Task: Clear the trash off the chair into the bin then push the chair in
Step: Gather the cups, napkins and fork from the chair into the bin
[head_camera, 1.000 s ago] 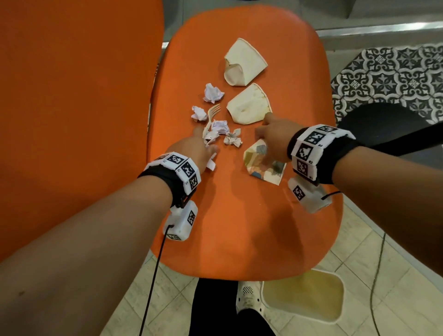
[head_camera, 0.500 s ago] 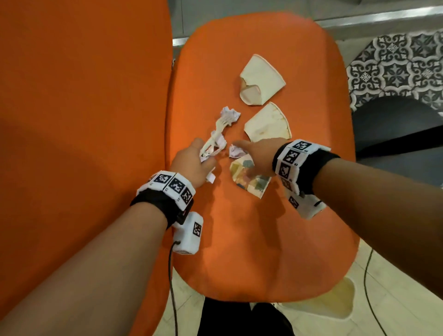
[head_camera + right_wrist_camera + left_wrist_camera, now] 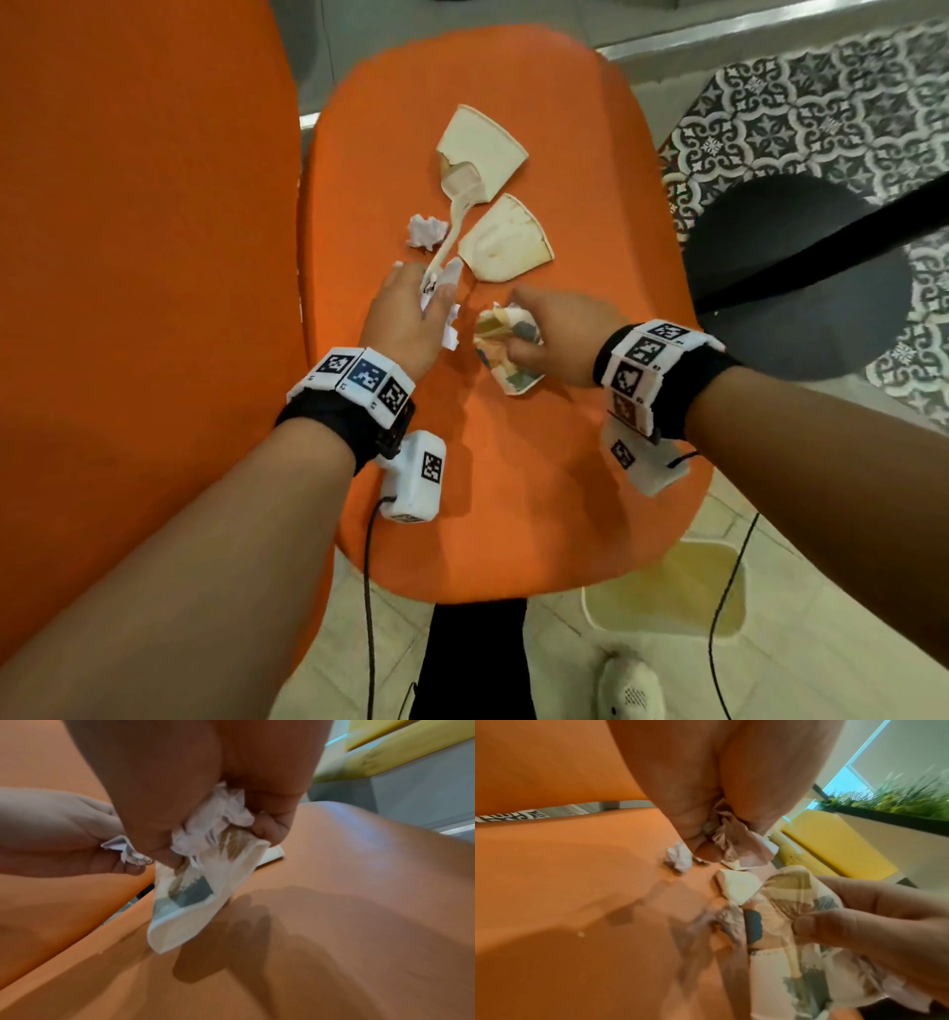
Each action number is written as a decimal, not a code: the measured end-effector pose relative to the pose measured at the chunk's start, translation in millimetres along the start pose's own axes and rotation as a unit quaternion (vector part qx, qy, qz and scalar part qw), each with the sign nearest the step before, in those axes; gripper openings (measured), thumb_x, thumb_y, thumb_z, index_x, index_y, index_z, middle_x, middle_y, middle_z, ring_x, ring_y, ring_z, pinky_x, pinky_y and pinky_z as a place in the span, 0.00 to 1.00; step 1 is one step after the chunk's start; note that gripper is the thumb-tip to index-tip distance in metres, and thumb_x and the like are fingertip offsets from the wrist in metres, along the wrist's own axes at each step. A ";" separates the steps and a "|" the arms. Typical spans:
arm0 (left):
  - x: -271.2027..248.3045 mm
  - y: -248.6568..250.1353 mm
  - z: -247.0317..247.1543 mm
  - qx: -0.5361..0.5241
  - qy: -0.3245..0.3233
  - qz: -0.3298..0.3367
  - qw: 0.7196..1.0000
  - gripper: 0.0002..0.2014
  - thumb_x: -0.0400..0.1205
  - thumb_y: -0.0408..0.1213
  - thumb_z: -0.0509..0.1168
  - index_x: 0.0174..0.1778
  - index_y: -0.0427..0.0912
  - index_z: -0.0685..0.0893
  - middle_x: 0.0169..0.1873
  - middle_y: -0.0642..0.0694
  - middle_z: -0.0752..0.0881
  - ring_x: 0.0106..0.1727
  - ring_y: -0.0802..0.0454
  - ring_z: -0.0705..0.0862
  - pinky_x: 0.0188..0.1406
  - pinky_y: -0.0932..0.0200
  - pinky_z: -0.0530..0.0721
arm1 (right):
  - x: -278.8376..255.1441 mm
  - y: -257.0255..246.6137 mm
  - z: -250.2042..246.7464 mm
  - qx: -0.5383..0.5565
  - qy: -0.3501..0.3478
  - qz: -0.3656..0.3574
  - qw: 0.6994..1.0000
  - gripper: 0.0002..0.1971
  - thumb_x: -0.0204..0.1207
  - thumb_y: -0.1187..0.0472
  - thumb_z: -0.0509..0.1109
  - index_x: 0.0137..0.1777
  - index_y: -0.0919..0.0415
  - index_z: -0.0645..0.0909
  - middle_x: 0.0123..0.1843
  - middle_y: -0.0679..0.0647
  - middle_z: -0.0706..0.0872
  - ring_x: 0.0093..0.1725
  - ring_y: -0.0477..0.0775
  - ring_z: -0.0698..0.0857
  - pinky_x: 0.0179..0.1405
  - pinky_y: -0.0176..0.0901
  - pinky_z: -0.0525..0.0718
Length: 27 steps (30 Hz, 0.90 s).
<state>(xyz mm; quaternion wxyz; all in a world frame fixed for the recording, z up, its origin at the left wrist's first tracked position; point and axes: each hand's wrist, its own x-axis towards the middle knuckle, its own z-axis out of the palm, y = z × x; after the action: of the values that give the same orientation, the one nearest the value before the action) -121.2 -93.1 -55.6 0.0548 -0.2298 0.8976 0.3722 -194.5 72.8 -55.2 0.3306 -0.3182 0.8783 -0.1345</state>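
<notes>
Orange chair seat [image 3: 513, 488] carries the trash: two flattened cups [image 3: 506, 246], one loose paper ball [image 3: 426, 232]. Left hand [image 3: 405, 318] grips paper scraps and a plastic fork [image 3: 452, 234]; right hand [image 3: 554, 336] clutches a printed cup [image 3: 506, 354] with tissue. Gathering is underway; next, probably, come the remaining pieces, then the bin [image 3: 667, 591] below.

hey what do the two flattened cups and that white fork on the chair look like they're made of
Flattened cups: likely matte cream paper, since they are creased flat with stained insides. Fork: probably smooth white plastic, thin and rigid; its handle end is in the left hand.
</notes>
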 end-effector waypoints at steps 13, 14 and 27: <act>-226.6 121.2 153.4 -0.055 -0.060 0.148 0.986 0.05 0.83 0.35 0.58 0.45 0.37 0.73 0.45 0.44 0.69 0.45 0.52 0.69 0.39 0.64 0.61 | -270.2 122.3 82.1 0.107 0.131 0.031 0.985 0.22 0.70 0.41 0.67 0.59 0.51 0.73 0.42 0.48 0.84 0.39 0.57 0.82 0.36 0.46 0.75; -245.2 118.9 170.9 -0.056 -0.079 0.146 0.985 0.05 0.82 0.35 0.59 0.44 0.37 0.73 0.43 0.43 0.70 0.44 0.51 0.70 0.38 0.64 0.61 | -284.7 132.6 99.0 0.105 0.116 0.047 0.987 0.24 0.68 0.38 0.65 0.59 0.51 0.73 0.42 0.48 0.83 0.39 0.57 0.82 0.36 0.45 0.74; -248.2 -20.4 362.0 0.214 -0.357 -0.066 0.907 0.26 0.80 0.50 0.62 0.67 0.34 0.80 0.64 0.38 0.85 0.62 0.40 0.83 0.56 0.56 0.79 | -232.0 254.7 322.2 0.027 -0.072 0.227 0.971 0.33 0.76 0.42 0.64 0.78 0.55 0.62 0.71 0.60 0.77 0.67 0.65 0.76 0.59 0.54 0.78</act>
<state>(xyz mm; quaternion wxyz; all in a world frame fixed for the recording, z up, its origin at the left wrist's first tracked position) 82.2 237.5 -261.4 0.4444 -0.1229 0.8587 0.2236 34.9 408.6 -294.2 0.4233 -0.1101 0.8975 -0.0561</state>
